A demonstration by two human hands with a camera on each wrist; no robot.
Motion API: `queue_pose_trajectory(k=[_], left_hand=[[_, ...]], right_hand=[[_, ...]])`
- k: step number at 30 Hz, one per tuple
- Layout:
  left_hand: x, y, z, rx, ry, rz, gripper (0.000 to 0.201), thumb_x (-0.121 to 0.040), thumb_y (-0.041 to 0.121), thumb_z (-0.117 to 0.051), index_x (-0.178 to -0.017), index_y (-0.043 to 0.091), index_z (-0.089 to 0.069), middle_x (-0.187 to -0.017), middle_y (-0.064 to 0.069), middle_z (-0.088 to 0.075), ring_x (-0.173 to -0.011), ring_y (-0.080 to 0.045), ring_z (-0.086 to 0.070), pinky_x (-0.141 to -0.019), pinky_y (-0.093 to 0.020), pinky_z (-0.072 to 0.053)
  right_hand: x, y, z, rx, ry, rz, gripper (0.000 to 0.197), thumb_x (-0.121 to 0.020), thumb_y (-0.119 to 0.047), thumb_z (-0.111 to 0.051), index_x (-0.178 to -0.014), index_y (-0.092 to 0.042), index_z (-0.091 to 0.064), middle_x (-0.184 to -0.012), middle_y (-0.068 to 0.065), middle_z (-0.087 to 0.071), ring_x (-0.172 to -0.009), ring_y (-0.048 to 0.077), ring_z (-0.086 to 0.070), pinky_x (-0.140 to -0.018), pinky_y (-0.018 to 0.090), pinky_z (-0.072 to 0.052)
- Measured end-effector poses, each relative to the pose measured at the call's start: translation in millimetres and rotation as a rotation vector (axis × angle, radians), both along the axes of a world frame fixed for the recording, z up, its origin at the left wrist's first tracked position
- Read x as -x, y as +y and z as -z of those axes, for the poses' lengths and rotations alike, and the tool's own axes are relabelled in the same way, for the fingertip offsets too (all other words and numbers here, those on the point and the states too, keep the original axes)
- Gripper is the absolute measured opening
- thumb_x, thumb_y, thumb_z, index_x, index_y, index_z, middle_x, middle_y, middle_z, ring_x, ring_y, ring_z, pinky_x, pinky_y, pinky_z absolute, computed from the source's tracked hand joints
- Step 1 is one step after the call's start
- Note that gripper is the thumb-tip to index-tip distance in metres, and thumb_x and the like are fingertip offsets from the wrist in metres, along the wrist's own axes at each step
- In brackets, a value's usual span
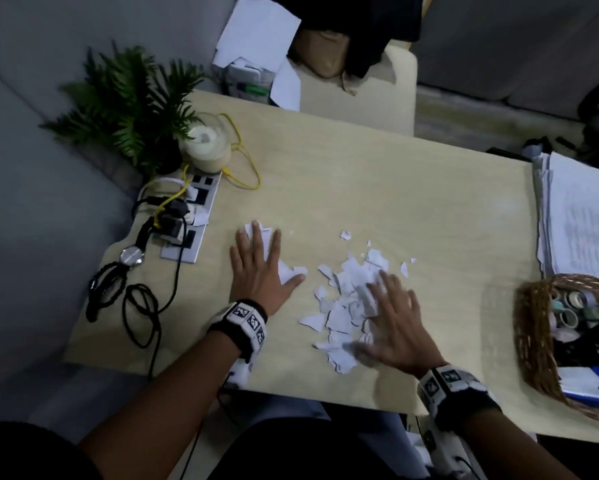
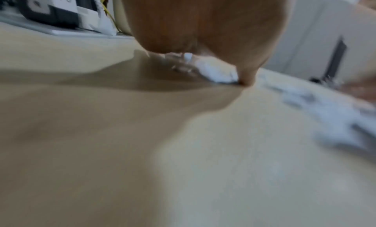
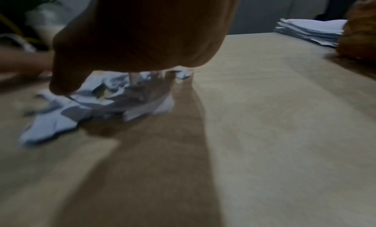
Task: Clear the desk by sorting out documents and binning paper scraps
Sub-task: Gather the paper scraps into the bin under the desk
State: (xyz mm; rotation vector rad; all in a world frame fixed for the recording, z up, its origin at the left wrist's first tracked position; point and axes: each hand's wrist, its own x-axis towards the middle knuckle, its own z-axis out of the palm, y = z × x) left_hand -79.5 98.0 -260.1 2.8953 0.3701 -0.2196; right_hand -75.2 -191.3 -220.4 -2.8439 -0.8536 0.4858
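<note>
A loose pile of torn white paper scraps lies in the middle of the beige desk. My right hand lies flat and spread on the pile's right side, blurred by motion; the scraps show under its palm in the right wrist view. My left hand presses flat, fingers straight, on a few separate scraps to the left of the pile; these scraps peek out below the palm. A stack of documents sits at the desk's right edge.
A wicker basket with tape rolls stands at the right front. A power strip with plugs and cables, a wristwatch, a jar and a plant crowd the left side. More papers lie beyond the far edge.
</note>
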Motion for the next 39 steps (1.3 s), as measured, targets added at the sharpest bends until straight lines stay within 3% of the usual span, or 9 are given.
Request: queue_pose_trajectory(k=[4,10,15,21,24,27,30,33,39], left_hand=[[-35,2,-5,-0.007,0.040,-0.002,0.099,-0.078,0.082,-0.036,-0.153,0.030,0.001,-0.159,-0.013,0.021,-0.144,-0.046,0.013,-0.114,-0.058,-0.004],[-46,-16,6,0.055,-0.002,0.262,0.067,-0.097,0.051,-0.036,-0.151,0.012,-0.025,-0.159,-0.021,-0.010,-0.147,-0.039,-0.012,-0.117,-0.051,-0.019],[-50,-41,5,0.296,0.032,0.446,0.053,-0.101,0.024,-0.018,-0.154,0.015,-0.018,-0.162,-0.008,0.004,-0.149,-0.023,0.009,-0.121,-0.041,-0.007],[-49,-36,6,0.594,-0.133,0.190,0.059,-0.092,-0.010,-0.036,-0.142,0.021,-0.044,-0.155,0.010,-0.031,-0.144,0.001,-0.017,-0.114,-0.020,-0.026],[-47,-39,-7,0.614,-0.171,0.271,0.054,-0.091,-0.005,-0.044,-0.140,0.019,-0.047,-0.153,0.005,-0.036,-0.141,-0.005,-0.029,-0.114,-0.027,-0.031],[-37,-25,-16,0.457,-0.241,0.351,0.042,-0.089,0.022,-0.048,-0.131,0.016,-0.055,-0.152,-0.005,-0.037,-0.140,-0.021,-0.035,-0.114,-0.045,-0.030],[-14,0,-15,0.266,-0.182,0.268,0.053,-0.085,0.044,-0.052,-0.135,0.026,-0.049,-0.159,-0.006,-0.022,-0.146,-0.028,-0.021,-0.115,-0.053,-0.020],[14,18,-3,0.186,-0.042,0.288,0.073,-0.086,0.059,-0.044,-0.149,0.027,-0.027,-0.163,-0.005,-0.002,-0.150,-0.027,-0.003,-0.117,-0.053,-0.011],[18,-14,6,0.308,-0.013,0.451,0.073,-0.094,0.053,-0.036,-0.154,0.019,-0.014,-0.162,-0.006,0.008,-0.150,-0.021,0.006,-0.119,-0.047,-0.015]], right_hand=[[15,11,8,0.165,0.065,-0.078,0.120,-0.058,-0.097,-0.044,-0.153,-0.028,-0.019,-0.163,0.010,0.007,-0.149,0.035,0.006,-0.113,0.066,-0.014],[-17,20,10,0.032,0.060,0.246,0.093,-0.080,-0.087,-0.023,-0.154,-0.035,-0.002,-0.161,-0.002,0.021,-0.149,0.026,0.015,-0.116,0.060,-0.003],[-57,12,0,-0.189,0.154,0.470,0.094,-0.077,-0.087,-0.022,-0.153,-0.039,0.006,-0.160,-0.010,0.021,-0.149,0.021,0.013,-0.116,0.058,-0.005],[-77,12,-1,-0.039,0.201,0.084,0.115,-0.069,-0.094,-0.030,-0.156,-0.027,0.004,-0.161,-0.001,0.019,-0.149,0.027,0.012,-0.117,0.061,-0.008],[-62,9,6,0.016,0.144,-0.190,0.121,-0.066,-0.096,-0.039,-0.156,-0.022,-0.009,-0.163,0.004,0.008,-0.150,0.030,0.009,-0.119,0.057,-0.006],[-52,2,2,-0.124,0.109,-0.163,0.115,-0.066,-0.092,-0.049,-0.154,-0.024,-0.020,-0.164,0.000,-0.001,-0.151,0.024,0.005,-0.119,0.056,-0.010],[-50,-9,-4,-0.199,0.118,0.017,0.129,-0.056,-0.093,-0.058,-0.155,-0.025,-0.011,-0.164,-0.001,0.004,-0.150,0.021,0.009,-0.120,0.053,-0.005],[-44,-23,4,0.010,0.113,-0.128,0.140,-0.047,-0.100,-0.048,-0.156,-0.021,-0.010,-0.163,0.007,0.010,-0.150,0.031,0.010,-0.119,0.052,-0.003],[-43,-14,16,-0.173,0.093,0.088,0.102,-0.081,-0.083,-0.038,-0.155,-0.016,-0.014,-0.164,0.005,0.002,-0.151,0.027,0.000,-0.116,0.058,-0.019]])
